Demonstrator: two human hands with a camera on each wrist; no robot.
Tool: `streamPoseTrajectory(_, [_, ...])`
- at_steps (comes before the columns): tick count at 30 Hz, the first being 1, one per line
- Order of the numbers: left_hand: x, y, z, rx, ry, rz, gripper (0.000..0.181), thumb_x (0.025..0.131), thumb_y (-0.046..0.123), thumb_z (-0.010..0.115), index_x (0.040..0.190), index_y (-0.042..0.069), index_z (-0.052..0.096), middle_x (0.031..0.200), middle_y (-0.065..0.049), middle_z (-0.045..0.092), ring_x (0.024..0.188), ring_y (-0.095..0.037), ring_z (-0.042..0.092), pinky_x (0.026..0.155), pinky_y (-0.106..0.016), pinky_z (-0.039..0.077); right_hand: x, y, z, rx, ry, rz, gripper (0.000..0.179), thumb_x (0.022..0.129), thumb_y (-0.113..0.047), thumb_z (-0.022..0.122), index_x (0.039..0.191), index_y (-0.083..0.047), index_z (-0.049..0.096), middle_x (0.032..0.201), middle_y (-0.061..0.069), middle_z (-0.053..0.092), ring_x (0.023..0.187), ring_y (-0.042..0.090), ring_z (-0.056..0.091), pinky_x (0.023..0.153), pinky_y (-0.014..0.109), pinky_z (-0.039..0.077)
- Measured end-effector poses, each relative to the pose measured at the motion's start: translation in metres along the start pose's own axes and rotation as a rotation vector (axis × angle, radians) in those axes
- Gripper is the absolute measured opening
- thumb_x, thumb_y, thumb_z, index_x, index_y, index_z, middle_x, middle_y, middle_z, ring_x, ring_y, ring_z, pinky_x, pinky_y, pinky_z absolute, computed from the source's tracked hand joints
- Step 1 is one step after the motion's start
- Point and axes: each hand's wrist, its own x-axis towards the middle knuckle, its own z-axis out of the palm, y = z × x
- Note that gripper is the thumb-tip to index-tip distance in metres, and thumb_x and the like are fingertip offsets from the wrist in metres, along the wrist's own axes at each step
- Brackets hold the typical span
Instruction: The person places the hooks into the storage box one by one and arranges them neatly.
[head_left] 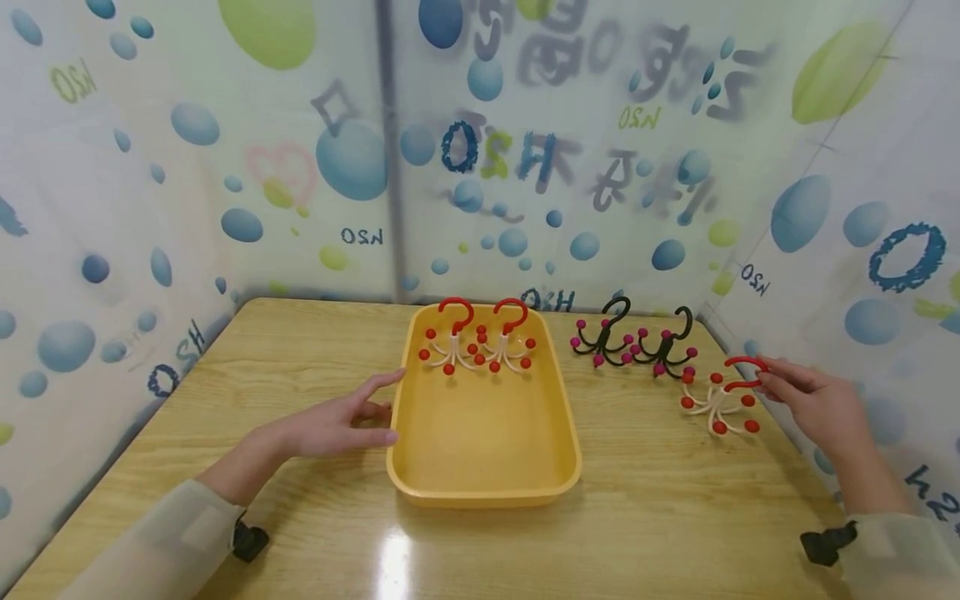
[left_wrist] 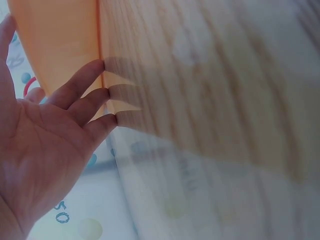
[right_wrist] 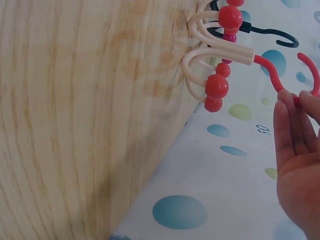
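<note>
My right hand (head_left: 817,408) pinches the red hook of a white multi-arm hook hanger (head_left: 718,404) with red ball tips, at the table's right side. The right wrist view shows the thumb and fingers (right_wrist: 286,132) on the bend of that red hook (right_wrist: 270,70). My left hand (head_left: 337,425) is at the left side of a yellow tray (head_left: 487,498), its fingers spread and loosely extended. Fingertips (left_wrist: 111,120) lie along the tray's wall (left_wrist: 60,45) in the left wrist view. Two similar red-and-white hangers (head_left: 453,346) stand side by side at the tray's far end.
Two black hook hangers (head_left: 603,337) with magenta ball tips stand on the table right of the tray. The wooden table (head_left: 300,517) is bordered by a patterned curtain (head_left: 300,250) behind and at both sides.
</note>
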Motion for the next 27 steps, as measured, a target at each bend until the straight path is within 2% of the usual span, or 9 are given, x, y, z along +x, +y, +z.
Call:
streamPoseTrajectory(2, [0.0, 0.0, 0.001, -0.005, -0.001, 0.002, 0.096, 0.106, 0.05, 0.072, 0.177, 0.035, 0.008, 0.165, -0.023, 0.053, 0.153, -0.044, 0.053, 0.124, -0.067, 0.043, -0.002, 0.0, 0.001, 0.016, 0.006, -0.005, 0.061, 0.113, -0.047, 0.059, 0.157, -0.005, 0.057, 0.153, 0.031, 0.061, 0.076, -0.028, 0.053, 0.081, 0.034, 0.067])
streamPoseTrajectory(3, [0.0, 0.0, 0.001, -0.006, -0.001, 0.003, 0.096, 0.106, 0.05, 0.072, 0.177, 0.035, 0.008, 0.165, -0.023, 0.053, 0.153, -0.044, 0.053, 0.124, -0.067, 0.043, -0.003, 0.001, 0.002, 0.025, 0.009, -0.009, 0.061, 0.113, -0.048, 0.06, 0.157, -0.005, 0.058, 0.147, 0.024, 0.067, 0.077, -0.027, 0.054, 0.078, 0.028, 0.066])
streamPoseTrajectory(5, [0.0, 0.0, 0.001, -0.012, -0.004, 0.004, 0.096, 0.106, 0.049, 0.072, 0.177, 0.035, 0.008, 0.165, -0.023, 0.053, 0.153, -0.043, 0.053, 0.123, -0.067, 0.043, -0.005, 0.001, 0.003, 0.051, 0.014, -0.025, 0.062, 0.112, -0.048, 0.061, 0.156, -0.004, 0.059, 0.125, 0.001, 0.076, 0.077, -0.026, 0.057, 0.07, 0.015, 0.06])
streamPoseTrajectory(8, [0.0, -0.001, 0.001, -0.01, -0.003, 0.004, 0.096, 0.106, 0.049, 0.072, 0.177, 0.035, 0.008, 0.165, -0.024, 0.053, 0.153, -0.044, 0.053, 0.123, -0.067, 0.043, -0.01, -0.002, 0.003, 0.093, 0.013, -0.06, 0.063, 0.111, -0.048, 0.064, 0.154, -0.002, 0.06, 0.104, -0.035, 0.062, 0.079, -0.023, 0.062, 0.066, 0.006, 0.051])
streamPoseTrajectory(10, [0.0, -0.001, 0.001, -0.006, -0.001, 0.003, 0.096, 0.106, 0.049, 0.072, 0.177, 0.035, 0.008, 0.165, -0.024, 0.053, 0.153, -0.044, 0.053, 0.123, -0.067, 0.043, -0.014, -0.008, 0.002, 0.108, 0.012, -0.086, 0.063, 0.11, -0.048, 0.065, 0.153, -0.001, 0.061, 0.096, -0.045, 0.055, 0.08, -0.022, 0.063, 0.067, 0.004, 0.049])
streamPoseTrajectory(14, [0.0, 0.0, 0.0, -0.004, 0.002, -0.001, 0.096, 0.106, 0.049, 0.072, 0.177, 0.036, 0.008, 0.166, -0.024, 0.053, 0.154, -0.044, 0.052, 0.123, -0.067, 0.043, -0.024, -0.028, 0.001, 0.111, 0.008, -0.126, 0.062, 0.11, -0.047, 0.066, 0.152, -0.002, 0.063, 0.094, -0.042, 0.065, 0.082, -0.022, 0.063, 0.07, 0.006, 0.05])
streamPoseTrajectory(18, [0.0, 0.0, 0.0, -0.007, 0.001, -0.007, 0.096, 0.106, 0.05, 0.072, 0.177, 0.036, 0.008, 0.166, -0.023, 0.053, 0.154, -0.044, 0.052, 0.123, -0.066, 0.044, -0.032, -0.052, 0.001, 0.136, -0.01, -0.149, 0.061, 0.11, -0.048, 0.067, 0.153, -0.005, 0.064, 0.096, -0.043, 0.067, 0.085, -0.022, 0.064, 0.073, 0.007, 0.053])
streamPoseTrajectory(24, [0.0, 0.0, 0.0, -0.006, 0.001, -0.006, 0.096, 0.106, 0.05, 0.072, 0.177, 0.035, 0.008, 0.166, -0.023, 0.052, 0.154, -0.044, 0.051, 0.123, -0.065, 0.044, -0.04, -0.091, 0.004, 0.231, -0.02, -0.231, 0.051, 0.108, -0.039, 0.072, 0.15, -0.009, 0.068, 0.099, -0.041, 0.072, 0.09, -0.018, 0.069, 0.069, 0.013, 0.052])
streamPoseTrajectory(27, [0.0, 0.001, 0.0, -0.006, 0.002, -0.008, 0.096, 0.106, 0.05, 0.072, 0.177, 0.034, 0.009, 0.166, -0.023, 0.053, 0.154, -0.043, 0.052, 0.123, -0.065, 0.045, -0.043, -0.111, 0.008, 0.245, -0.018, -0.284, 0.048, 0.108, -0.038, 0.073, 0.148, -0.013, 0.071, 0.101, -0.041, 0.072, 0.088, -0.015, 0.068, 0.061, 0.018, 0.049])
